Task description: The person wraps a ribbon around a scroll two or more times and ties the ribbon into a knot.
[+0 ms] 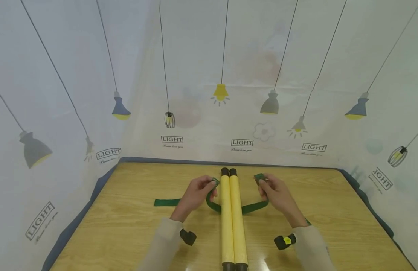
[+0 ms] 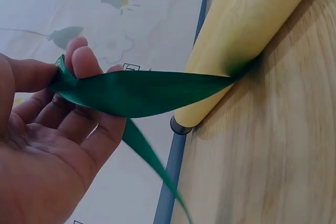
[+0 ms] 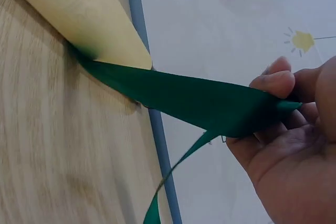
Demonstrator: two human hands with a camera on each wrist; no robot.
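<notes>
Two yellow rolls (image 1: 226, 226) with dark end caps lie side by side, pointing away from me on the table. A green ribbon (image 1: 254, 207) passes beneath them and comes up on both sides. My left hand (image 1: 198, 192) pinches the ribbon between thumb and fingers left of the rolls, and its loose tail trails onto the wood. On the other side my right hand (image 1: 276, 192) pinches the ribbon's opposite stretch, raised to a similar height. In the left wrist view the ribbon (image 2: 142, 93) runs taut from the fingers to the underside of a roll (image 2: 231, 35).
The wooden table (image 1: 134, 233) ends at a blue edge strip (image 1: 195, 162) along the back. Behind it stands a pale wall covering (image 1: 202, 56) printed with lamps. Black wrist straps (image 1: 284, 241) sit at both cuffs.
</notes>
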